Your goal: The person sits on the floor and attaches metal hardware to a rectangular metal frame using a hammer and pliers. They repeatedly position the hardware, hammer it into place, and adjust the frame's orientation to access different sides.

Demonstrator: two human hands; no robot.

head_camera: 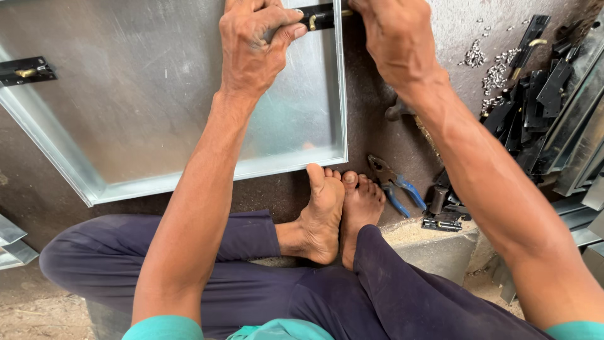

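Observation:
A shiny sheet-metal panel [126, 113] with folded edges lies flat on the floor in front of me. My left hand [255, 44] presses a black latch bolt [322, 17] with a brass knob against the panel's top right corner. My right hand [393, 38] reaches to the same bolt from the right, its fingers closed at the frame's top edge; what it grips is hidden. A second black latch bolt [25, 70] is fixed near the panel's left edge.
My bare feet [336, 211] rest at the panel's near edge. Blue-handled pliers [396, 186] lie to their right. A pile of black latch parts [535, 94] and small silver rivets [494, 72] lies at the right, beside stacked metal strips [582, 151].

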